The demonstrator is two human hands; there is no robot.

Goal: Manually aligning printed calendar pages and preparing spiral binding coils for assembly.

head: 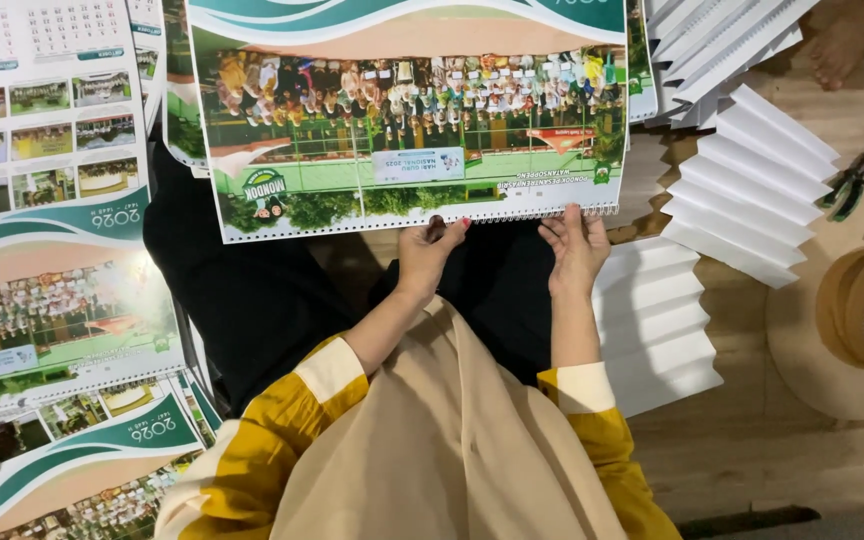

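I saw my left hand [430, 255] and right hand [575, 250] at the wire-bound lower edge of the calendar [407, 110], which lay across my lap; both grips pinched that edge, fingers on top.

A floor-level calendar binding workspace, as I see it through the head camera.

I count printed wall calendars [52, 200] stacked at the frame's left, one spiral-bound calendar [412, 120] at top centre, fan-folded white card stacks [752, 190] on the wooden floor [782, 440] at right, and pliers [852, 185] at the right edge.
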